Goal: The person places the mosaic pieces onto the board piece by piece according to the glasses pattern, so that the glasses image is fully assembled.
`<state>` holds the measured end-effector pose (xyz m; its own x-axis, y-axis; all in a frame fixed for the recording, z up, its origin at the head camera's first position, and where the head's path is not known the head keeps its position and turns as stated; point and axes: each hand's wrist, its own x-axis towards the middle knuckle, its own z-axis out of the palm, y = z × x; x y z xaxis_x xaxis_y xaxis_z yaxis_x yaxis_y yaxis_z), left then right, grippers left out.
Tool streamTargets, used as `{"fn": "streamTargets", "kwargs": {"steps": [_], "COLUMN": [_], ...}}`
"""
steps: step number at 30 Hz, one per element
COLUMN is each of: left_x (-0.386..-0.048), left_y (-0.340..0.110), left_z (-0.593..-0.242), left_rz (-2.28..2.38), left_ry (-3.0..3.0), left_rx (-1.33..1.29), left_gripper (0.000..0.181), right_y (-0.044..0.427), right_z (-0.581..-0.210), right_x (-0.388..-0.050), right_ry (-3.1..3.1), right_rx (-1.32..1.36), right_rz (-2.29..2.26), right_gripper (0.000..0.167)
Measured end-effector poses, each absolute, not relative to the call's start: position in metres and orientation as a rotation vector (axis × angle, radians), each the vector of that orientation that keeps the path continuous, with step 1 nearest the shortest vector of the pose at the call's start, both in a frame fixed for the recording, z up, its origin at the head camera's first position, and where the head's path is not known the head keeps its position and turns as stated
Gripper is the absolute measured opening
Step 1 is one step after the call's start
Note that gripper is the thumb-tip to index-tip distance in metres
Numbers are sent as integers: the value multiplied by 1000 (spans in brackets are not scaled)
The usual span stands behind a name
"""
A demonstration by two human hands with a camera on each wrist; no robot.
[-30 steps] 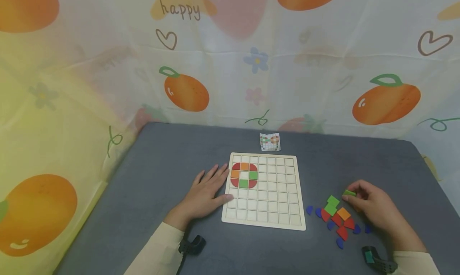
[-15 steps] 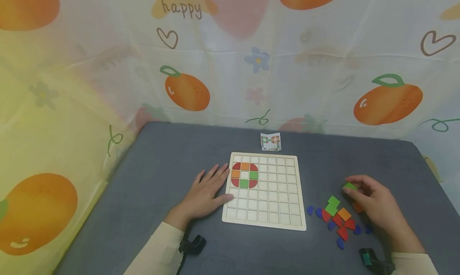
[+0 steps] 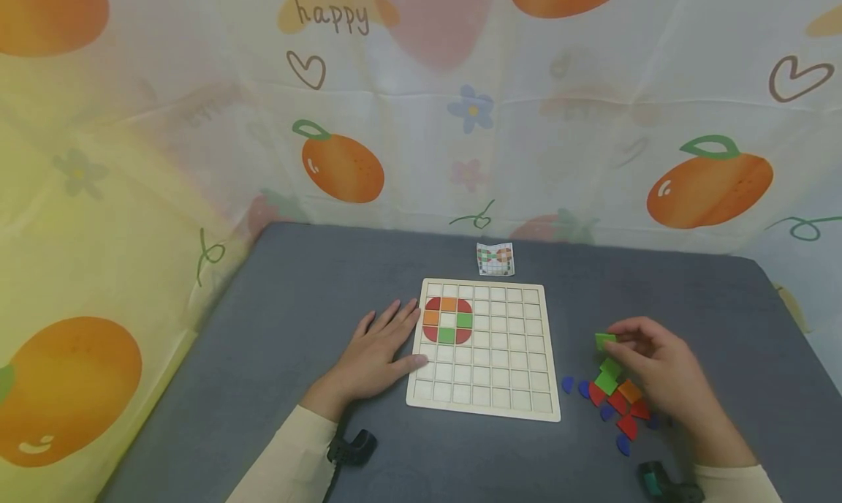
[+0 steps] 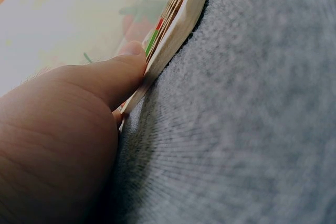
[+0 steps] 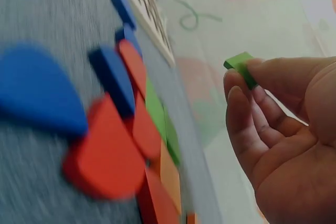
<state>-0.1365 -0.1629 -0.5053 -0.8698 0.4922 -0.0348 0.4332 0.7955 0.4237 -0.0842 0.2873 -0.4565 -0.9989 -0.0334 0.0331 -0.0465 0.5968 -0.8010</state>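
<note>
Between thumb and fingertips, my right hand pinches a green square tile, held above the loose pieces; the right wrist view shows the same tile at the fingertips. My left hand lies with fingers spread along the left edge of a pale wooden grid board, its thumb touching the rim. In the board's upper left, red rounded corner pieces, orange squares and green squares form a ring around one bare cell.
Right of the board lie loose green squares, red quarter-round pieces, an orange square and several blue pieces. A small printed pattern card sits behind the board on the grey tabletop. A patterned cloth hangs behind.
My right hand has moved left with the green tile, from the right side of the loose pieces to above the loose green squares. My left hand and the board have stayed put.
</note>
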Motion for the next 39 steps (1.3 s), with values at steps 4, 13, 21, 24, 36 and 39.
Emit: {"fn": "streamTargets", "kwargs": {"steps": [4, 13, 21, 24, 36, 39], "left_x": [-136, -137, -136, -136, -137, -137], "left_y": [-163, -163, -162, -162, -163, -163], "left_z": [-506, -506, -505, -504, -505, -506], "left_rz": [614, 594, 609, 605, 619, 624], "left_ry": [2840, 2838, 2833, 2834, 2838, 2839], "left_rx": [730, 720, 713, 715, 719, 720], "left_gripper": [89, 89, 89, 89, 89, 89], "right_y": [274, 240, 211, 203, 162, 155], "right_z": [-452, -457, -464, -465, -467, -470], "right_x": [-83, -84, -90, -95, -126, -133], "right_ry": [-2779, -2748, -2709, -2700, -2733, -2744], "right_rx": [84, 166, 269, 279, 123, 88], "right_rz": [1465, 1545, 1593, 1597, 1637, 1641], "right_gripper": [23, 19, 16, 15, 13, 12]}}
